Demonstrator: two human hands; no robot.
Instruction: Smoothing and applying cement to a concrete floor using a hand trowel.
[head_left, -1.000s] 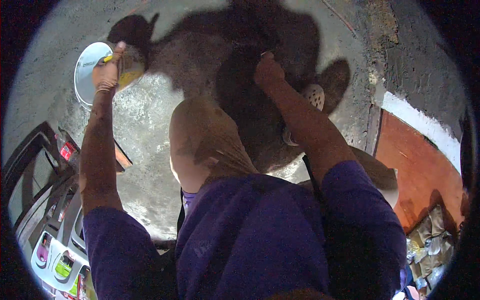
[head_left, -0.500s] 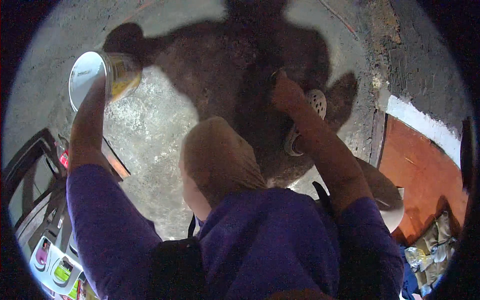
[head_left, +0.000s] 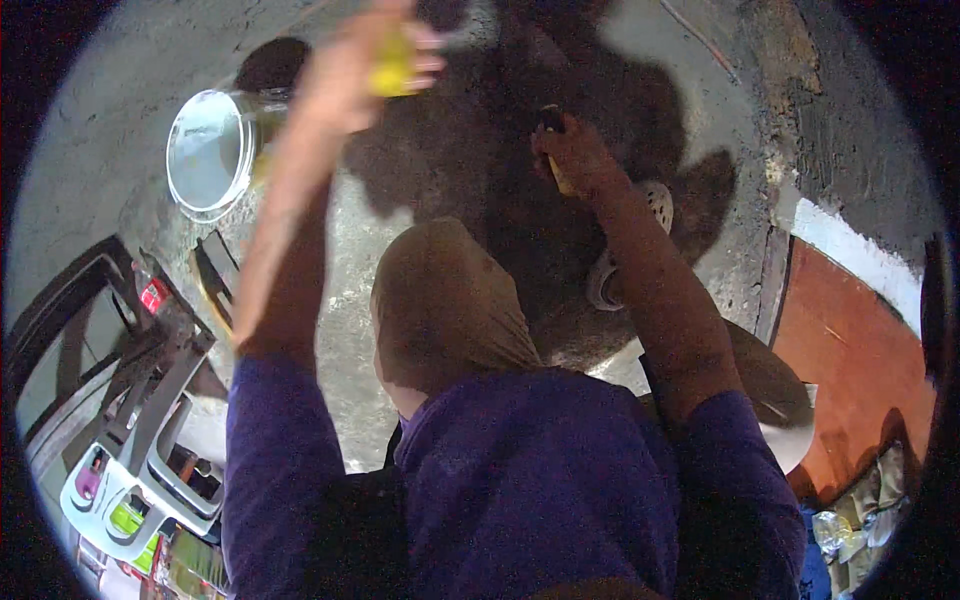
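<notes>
left hand (head_left: 375, 60) gripping a small yellow thing (head_left: 393, 62), raised just right of the white bucket (head_left: 210, 150); right hand (head_left: 575, 155) closing on a yellowish tool (head_left: 558, 178) over the concrete floor (head_left: 160, 60), long axis angling down-right.

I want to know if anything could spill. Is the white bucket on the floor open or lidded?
Open. The white bucket shows its round rim and pale inside, with no lid on it. Whether it holds liquid cannot be told.

The left hand (head_left: 365, 65) was raised high above the purple-sleeved torso (head_left: 540, 480), fingers curled shut. The right hand (head_left: 575, 155) reached forward from it, arm nearly straight, fist closed.
</notes>
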